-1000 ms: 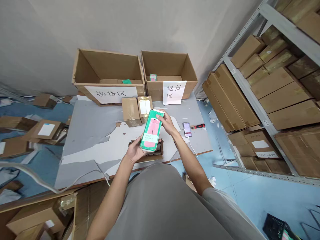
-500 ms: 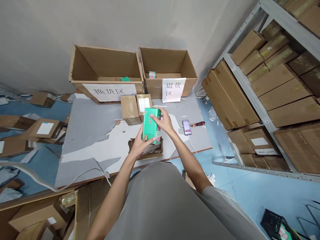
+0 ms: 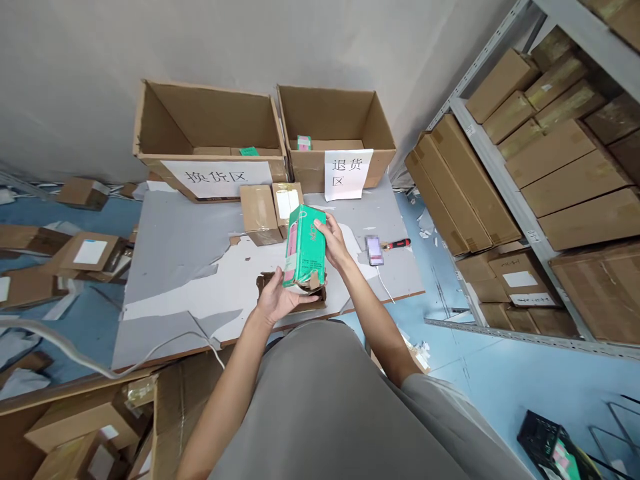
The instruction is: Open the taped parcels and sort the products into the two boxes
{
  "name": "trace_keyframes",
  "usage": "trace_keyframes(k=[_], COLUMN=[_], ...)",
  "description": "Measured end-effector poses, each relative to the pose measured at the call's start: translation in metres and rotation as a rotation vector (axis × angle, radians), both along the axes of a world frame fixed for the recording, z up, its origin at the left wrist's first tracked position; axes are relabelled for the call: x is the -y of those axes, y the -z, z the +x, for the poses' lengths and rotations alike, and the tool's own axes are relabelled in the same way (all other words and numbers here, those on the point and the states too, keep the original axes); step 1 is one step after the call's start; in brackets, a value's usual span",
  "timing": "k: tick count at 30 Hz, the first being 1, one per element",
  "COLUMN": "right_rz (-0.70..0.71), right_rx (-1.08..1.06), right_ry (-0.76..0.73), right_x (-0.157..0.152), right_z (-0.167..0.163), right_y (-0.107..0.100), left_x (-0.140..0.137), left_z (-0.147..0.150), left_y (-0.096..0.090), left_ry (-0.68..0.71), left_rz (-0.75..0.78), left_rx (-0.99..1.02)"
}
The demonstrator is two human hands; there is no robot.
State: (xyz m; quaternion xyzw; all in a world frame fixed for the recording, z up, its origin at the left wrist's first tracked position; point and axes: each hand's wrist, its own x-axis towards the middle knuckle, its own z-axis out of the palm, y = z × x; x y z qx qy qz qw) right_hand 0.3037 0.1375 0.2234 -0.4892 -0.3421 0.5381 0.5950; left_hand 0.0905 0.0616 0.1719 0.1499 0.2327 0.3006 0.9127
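Observation:
A green carton with a pink-and-white side [image 3: 306,250] is held up over the table, tilted. Its lower end looks torn, with a scrap of brown at the corner. My right hand [image 3: 333,243] grips its right side, thumb on the green face. At the lower left end, my left hand [image 3: 275,299] has thumb and fingers spread, the fingers stretched beneath the carton; whether they bear its weight is unclear. Below it, an opened brown cardboard box [image 3: 265,283] lies partly hidden by the carton and my left hand.
Two large open cardboard boxes with paper signs, left [image 3: 210,180] and right [image 3: 350,173], stand at the back. Two small taped boxes [image 3: 261,217] sit before them. A phone [image 3: 374,250] on a cable and a red-black handled tool [image 3: 397,244] lie right. Loaded shelving [image 3: 530,233] stands beyond.
The green carton has turned, so its pink side now faces left and its torn end shows. My left hand has loosened and spread, moving lower; my right hand still grips the carton.

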Motion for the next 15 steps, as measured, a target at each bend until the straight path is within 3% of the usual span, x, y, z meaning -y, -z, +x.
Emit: trace_keyframes(k=[8,15], right_rz=[-0.016,-0.034], right_rx=[-0.006,0.180], right_ry=[-0.025,-0.107], right_x=[0.007,0.018], right_z=[0.002,0.023], right_y=[0.002,0.002], left_x=[0.001,-0.003], left_z=[0.012,0.015], left_y=[0.005,-0.018], left_ry=[-0.139,-0.223], left_rz=[-0.071,0.166], left_rx=[-0.150,-0.425])
